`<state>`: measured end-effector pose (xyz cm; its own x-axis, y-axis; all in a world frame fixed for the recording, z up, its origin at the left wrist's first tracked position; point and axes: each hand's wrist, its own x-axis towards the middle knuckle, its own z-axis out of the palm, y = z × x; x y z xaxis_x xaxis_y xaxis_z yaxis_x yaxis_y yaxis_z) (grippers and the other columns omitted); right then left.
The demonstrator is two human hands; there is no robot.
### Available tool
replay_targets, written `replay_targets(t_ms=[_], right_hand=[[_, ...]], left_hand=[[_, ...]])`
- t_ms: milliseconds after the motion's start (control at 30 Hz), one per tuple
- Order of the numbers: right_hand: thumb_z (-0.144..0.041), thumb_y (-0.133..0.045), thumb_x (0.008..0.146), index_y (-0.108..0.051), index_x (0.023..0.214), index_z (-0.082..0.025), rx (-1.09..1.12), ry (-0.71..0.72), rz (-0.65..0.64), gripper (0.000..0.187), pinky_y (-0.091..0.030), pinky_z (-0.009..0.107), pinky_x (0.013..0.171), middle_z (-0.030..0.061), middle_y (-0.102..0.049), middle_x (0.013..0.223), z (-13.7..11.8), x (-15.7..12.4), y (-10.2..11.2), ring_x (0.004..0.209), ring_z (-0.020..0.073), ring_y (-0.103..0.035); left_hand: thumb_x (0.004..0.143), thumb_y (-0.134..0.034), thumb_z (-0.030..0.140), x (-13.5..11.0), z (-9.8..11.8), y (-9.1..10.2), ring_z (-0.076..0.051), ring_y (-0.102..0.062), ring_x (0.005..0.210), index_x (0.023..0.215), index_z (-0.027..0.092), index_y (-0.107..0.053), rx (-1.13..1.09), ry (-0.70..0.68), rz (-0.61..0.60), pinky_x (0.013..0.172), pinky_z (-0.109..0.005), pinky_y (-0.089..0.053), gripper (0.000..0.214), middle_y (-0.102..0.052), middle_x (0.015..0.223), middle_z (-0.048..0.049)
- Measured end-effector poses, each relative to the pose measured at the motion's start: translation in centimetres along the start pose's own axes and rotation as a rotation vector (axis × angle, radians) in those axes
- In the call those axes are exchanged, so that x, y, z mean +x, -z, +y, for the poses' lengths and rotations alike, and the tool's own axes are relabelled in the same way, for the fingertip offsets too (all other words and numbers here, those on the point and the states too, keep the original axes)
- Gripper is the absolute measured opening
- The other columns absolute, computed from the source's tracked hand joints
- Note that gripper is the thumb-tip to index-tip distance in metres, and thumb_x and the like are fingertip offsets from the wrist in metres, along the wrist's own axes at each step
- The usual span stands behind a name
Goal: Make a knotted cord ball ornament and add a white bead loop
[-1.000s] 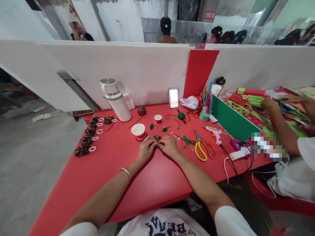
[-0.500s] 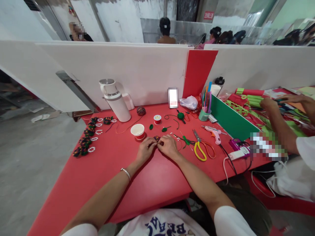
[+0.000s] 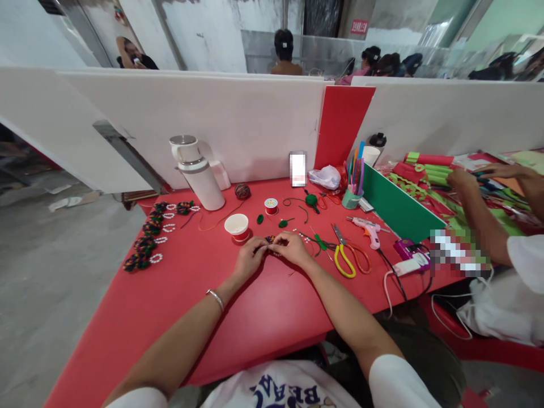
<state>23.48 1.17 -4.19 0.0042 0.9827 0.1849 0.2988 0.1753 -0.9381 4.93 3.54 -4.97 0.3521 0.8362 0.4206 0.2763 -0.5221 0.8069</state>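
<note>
My left hand (image 3: 250,256) and my right hand (image 3: 290,249) meet over the red table, thumbs and fingertips pinched together. Between them is a small dark multicoloured yarn piece (image 3: 269,239), mostly covered by my fingers. A short row of white beads (image 3: 276,254) peeks out below the fingertips. Just beyond my left hand stands a white bowl (image 3: 237,224) with small white beads inside. Loose white beads (image 3: 305,238) lie beside my right hand. Farther right are a green-handled hook tool (image 3: 319,242) and scissors (image 3: 345,260) with one yellow and one orange handle.
Finished-looking yarn pieces with bead loops (image 3: 147,241) line the left side. A white thermos (image 3: 199,178), yarn ball (image 3: 242,191), thread spool (image 3: 271,206) and phone (image 3: 298,169) stand behind. Rightward are a pink glue gun (image 3: 369,229), a green divider (image 3: 402,198) and a co-worker's hands (image 3: 465,181).
My right fingertips have shifted slightly left over my left ones. White beads and a thin thread end now show below my hands. The view has moved a little.
</note>
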Motion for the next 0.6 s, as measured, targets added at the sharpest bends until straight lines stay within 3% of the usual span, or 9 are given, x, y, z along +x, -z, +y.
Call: replay_targets(t_ms=[233,467,600], right_hand=[[-0.039,-0.075,0.079,-0.065,0.074,-0.020,0.159,-0.101,-0.060,0.021,-0.047,0.025,0.060,-0.0025,-0.065,0.065,-0.4,-0.1,0.1,0.059,0.0131,-0.059],[-0.028,-0.072,0.085,-0.063,0.075,-0.019,-0.045,-0.090,-0.087,0.016,-0.044,0.023,0.060,-0.0028,-0.067,0.068,-1.3,0.0,1.2,0.062,0.0120,-0.060],[-0.027,-0.073,0.087,-0.065,0.074,-0.019,-0.253,-0.084,-0.042,0.017,-0.040,0.023,0.061,-0.0024,-0.068,0.068,-1.5,0.0,1.6,0.063,0.0120,-0.058]], left_hand=[[0.090,-0.058,0.024,0.0,0.1,-0.1,-0.018,-0.064,0.077,0.078,0.020,-0.069,-0.013,0.018,0.030,0.074,-0.031,-0.054,0.017,-0.069,0.083,-0.0054],[0.089,-0.059,0.022,0.0,0.2,0.0,-0.019,-0.064,0.081,0.077,0.019,-0.069,0.022,0.035,0.094,0.076,-0.033,-0.055,0.016,-0.069,0.088,-0.0068],[0.087,-0.058,0.019,-0.2,0.2,-0.2,-0.016,-0.061,0.072,0.073,0.019,-0.066,0.022,0.086,0.113,0.066,-0.029,-0.052,0.016,-0.067,0.085,-0.0058]])
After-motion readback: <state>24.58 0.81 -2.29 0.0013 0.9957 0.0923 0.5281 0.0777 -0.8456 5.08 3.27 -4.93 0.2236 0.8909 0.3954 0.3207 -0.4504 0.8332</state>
